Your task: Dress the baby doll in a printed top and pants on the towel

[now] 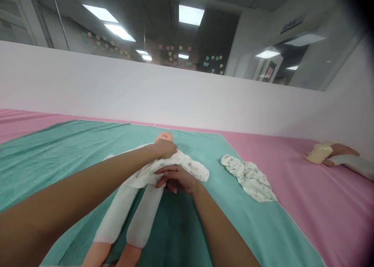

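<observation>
Both bare arms reach forward over the green sheet [73, 154]. The left arm [96, 181] slants in from its near left corner; the left hand [166, 148] lies nearer the far edge, back upward, fingers curled, tips hidden. The right arm [223, 224] angles leftward; the right hand [177, 177] has its fingers loosely bent and spread.

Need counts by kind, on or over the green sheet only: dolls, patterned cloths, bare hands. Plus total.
Doll: 1
Patterned cloths: 2 (garment on the doll, crumpled cloth)
Bare hands: 2 (left hand, right hand)
Total: 5
</observation>
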### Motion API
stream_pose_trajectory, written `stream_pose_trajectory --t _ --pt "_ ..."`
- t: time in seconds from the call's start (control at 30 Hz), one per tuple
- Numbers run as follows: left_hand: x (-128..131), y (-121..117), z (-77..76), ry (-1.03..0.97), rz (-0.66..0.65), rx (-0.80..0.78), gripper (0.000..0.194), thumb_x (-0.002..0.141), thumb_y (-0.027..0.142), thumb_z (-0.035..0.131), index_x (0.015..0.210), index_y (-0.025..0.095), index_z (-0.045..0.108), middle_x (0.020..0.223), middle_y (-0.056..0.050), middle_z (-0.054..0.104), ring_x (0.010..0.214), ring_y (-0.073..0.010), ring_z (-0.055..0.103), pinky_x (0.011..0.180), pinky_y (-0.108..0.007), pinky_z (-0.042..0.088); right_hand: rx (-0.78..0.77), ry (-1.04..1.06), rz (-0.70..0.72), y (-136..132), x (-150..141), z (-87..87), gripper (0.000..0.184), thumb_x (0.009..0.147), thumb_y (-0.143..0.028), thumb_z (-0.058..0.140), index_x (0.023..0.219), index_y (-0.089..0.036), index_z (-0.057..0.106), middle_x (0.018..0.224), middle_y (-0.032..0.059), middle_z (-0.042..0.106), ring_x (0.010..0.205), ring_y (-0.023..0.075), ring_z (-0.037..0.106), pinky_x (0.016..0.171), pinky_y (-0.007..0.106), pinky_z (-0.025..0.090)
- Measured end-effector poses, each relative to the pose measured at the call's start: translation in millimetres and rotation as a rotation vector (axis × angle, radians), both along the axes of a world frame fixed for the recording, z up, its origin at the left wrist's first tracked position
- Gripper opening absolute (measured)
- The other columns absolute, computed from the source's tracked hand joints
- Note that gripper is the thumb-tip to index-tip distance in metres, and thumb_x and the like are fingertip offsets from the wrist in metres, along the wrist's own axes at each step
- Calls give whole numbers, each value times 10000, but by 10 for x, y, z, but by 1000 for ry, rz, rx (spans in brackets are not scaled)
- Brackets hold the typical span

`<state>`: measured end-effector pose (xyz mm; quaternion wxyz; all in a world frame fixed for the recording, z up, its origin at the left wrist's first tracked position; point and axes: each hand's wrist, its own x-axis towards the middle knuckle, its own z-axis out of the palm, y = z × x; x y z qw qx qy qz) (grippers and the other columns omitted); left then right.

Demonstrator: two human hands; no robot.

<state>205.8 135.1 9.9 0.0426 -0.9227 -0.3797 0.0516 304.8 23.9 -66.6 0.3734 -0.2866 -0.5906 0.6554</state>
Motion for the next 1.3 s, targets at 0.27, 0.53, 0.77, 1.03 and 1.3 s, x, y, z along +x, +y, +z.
stream_pose_trajectory --t 0.27,0.53,0.77,1.03,1.3 --pt "77 195 -44 19 31 141 259 847 185 442 1010 143 639 1113 -178 586 1055 -305 526 857 -438 410 -17 13 -4 -17 -10 27 369 763 -401 594 1047 -173 652 791 59 711 434 103 509 464 252 400" --pt "-115 208 59 59 27 201 317 909 302 370 1102 162 579 1120 -162 548 1022 -305 526 792 -414 444 -118 573 -721 297 218 -135 135 736 -318 574 773 -190 592 662 -29 609 389 39 303 467 216 392" --pt "-576 296 107 13 -2 236 332 905 279 325 1125 210 564 1129 -121 504 940 -249 535 736 -351 442 152 -106 -991 353 212 -268 325 795 -447 466 587 -198 482 550 -20 526 464 106 418 512 257 361" --pt "-1176 49 -85 -253 150 123 440 881 497 270 861 216 608 891 -101 585 788 -246 565 699 -336 444 460 -847 -1015 251 37 -280 490 898 -517 327 570 -213 526 605 68 564 585 182 463 583 314 280" --pt "-1385 -151 -162 -677 547 -765 631 628 760 503 887 207 663 783 -96 656 617 -238 598 428 -264 445 334 -617 -965 209 -114 -237 470 894 -551 284 592 -222 431 655 33 549 651 194 491 613 312 310"
